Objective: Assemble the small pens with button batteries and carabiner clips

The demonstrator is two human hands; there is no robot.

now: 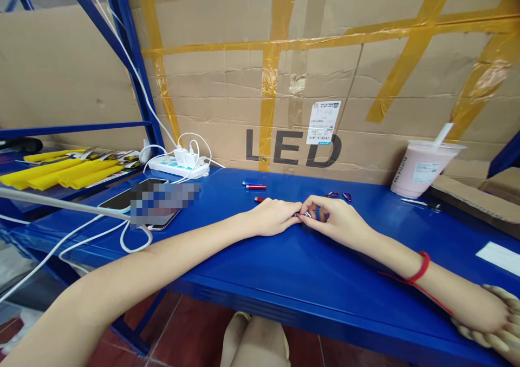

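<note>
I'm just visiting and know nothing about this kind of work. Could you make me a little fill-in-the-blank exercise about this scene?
1. The left hand and right hand come together at a small shiny piece over a ____ table.
2. The cord bracelet on the right arm is ____.
3. The big black letters on the cardboard box spell ____.
4. Sticking up out of the plastic cup is a ____.

Missing words: blue; red; LED; straw.

blue metal table (260, 272) | taped cardboard (227, 96) behind | blue frame (127, 20) | red tiled floor (193, 329)
</note>
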